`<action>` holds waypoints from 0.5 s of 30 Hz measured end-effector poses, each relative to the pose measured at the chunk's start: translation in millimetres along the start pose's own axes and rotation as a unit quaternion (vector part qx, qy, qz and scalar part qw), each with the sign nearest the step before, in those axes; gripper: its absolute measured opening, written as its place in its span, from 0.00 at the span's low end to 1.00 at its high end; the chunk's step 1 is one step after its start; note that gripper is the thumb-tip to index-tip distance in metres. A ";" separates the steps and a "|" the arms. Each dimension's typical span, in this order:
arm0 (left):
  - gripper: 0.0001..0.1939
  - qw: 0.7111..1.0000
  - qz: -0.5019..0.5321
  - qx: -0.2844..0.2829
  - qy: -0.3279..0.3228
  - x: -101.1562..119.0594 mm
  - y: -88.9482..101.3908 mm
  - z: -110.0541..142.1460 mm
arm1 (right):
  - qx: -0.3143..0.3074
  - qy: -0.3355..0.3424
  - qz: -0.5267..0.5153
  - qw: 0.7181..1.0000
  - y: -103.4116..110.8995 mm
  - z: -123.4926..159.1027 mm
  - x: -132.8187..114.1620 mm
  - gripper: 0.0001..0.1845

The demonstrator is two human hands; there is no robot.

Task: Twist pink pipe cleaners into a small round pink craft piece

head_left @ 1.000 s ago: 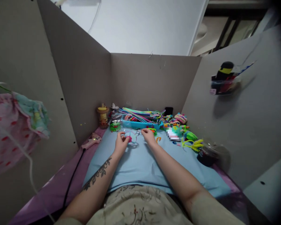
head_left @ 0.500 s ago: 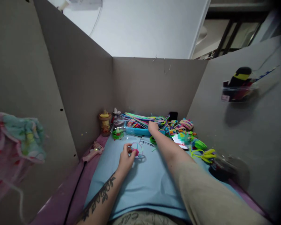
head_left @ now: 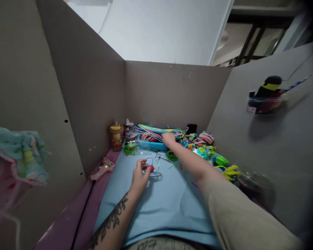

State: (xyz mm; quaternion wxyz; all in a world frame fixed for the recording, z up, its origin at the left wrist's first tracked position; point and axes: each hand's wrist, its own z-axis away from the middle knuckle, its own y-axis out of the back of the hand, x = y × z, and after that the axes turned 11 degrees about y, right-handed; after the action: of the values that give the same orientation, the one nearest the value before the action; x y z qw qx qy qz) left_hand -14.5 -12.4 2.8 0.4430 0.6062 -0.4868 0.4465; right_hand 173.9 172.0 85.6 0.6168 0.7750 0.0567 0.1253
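Note:
My left hand (head_left: 139,177) rests on the light blue cloth (head_left: 161,205), its fingers pinched on a small pink and light-blue pipe-cleaner piece (head_left: 151,167). My right hand (head_left: 169,139) reaches far forward over the blue tray (head_left: 150,146), its fingers closed among the long coloured pipe cleaners (head_left: 156,130) lying there. What exactly those fingers grip is too small to make out. Small scissors (head_left: 161,158) lie on the cloth between the two hands.
Grey partition walls enclose the desk on three sides. A yellow-lidded jar (head_left: 116,136) stands at the back left, a pink glue gun (head_left: 103,168) with a black cord at the left. Finished bright pipe-cleaner shapes (head_left: 211,152) crowd the right. A clear wall holder (head_left: 264,100) hangs right.
My right hand left the piece on the cloth and reached forward to the pipe cleaners at the tray. My left hand kept hold of the pink piece. My head tilted slightly.

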 end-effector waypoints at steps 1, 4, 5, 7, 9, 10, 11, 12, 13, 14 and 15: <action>0.17 1.000 -0.007 0.002 -0.001 0.3 0.0 0.2 | 0.000 0.014 0.002 1.000 0.5 4.0 -3.5 0.15; 0.16 1.000 -0.021 0.006 -0.011 0.1 -0.3 1.1 | -0.005 0.050 0.005 0.999 -2.6 20.0 -14.0 0.15; 0.16 1.000 -0.020 0.006 -0.015 -0.6 -0.5 1.2 | -0.007 0.059 0.006 0.998 -4.7 26.4 -17.0 0.15; 0.17 1.000 -0.010 0.007 -0.016 -2.4 -1.3 0.6 | -0.011 0.069 0.008 0.998 -8.8 39.5 -21.6 0.15; 0.17 1.000 -0.002 0.010 -0.017 -4.5 -2.4 -1.8 | -0.009 0.071 0.008 0.997 -11.4 51.3 -24.3 0.17; 0.17 1.000 0.000 0.012 -0.017 -5.5 -3.2 -3.7 | -0.007 0.070 0.008 0.997 -11.6 56.3 -25.0 0.18; 0.17 1.000 0.005 0.018 -0.017 -6.4 -4.1 -6.1 | -0.007 0.068 0.008 0.998 -11.2 60.6 -25.2 0.19; 0.17 1.000 0.006 0.017 -0.018 -7.1 -5.2 -8.8 | -0.009 0.065 0.006 0.998 -10.3 64.2 -25.1 0.19; 0.16 1.000 0.007 0.023 -0.016 -7.8 -6.3 -11.6 | -0.014 0.063 0.003 0.998 -9.0 67.4 -24.7 0.19; 0.15 1.000 0.003 0.023 -0.012 -8.4 -7.4 -14.3 | -0.024 0.060 -0.001 0.998 -7.6 70.3 -24.2 0.18; 0.14 1.000 0.001 0.027 -0.007 -8.8 -8.3 -16.5 | -0.036 0.057 -0.006 0.998 -6.2 73.1 -23.7 0.18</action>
State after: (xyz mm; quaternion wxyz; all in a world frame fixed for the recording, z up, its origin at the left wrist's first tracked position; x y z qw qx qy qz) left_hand -9.3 6.5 -3.1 0.4222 0.6206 -0.4786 0.4556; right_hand 170.9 98.9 61.4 0.6407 0.7438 0.0919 0.1670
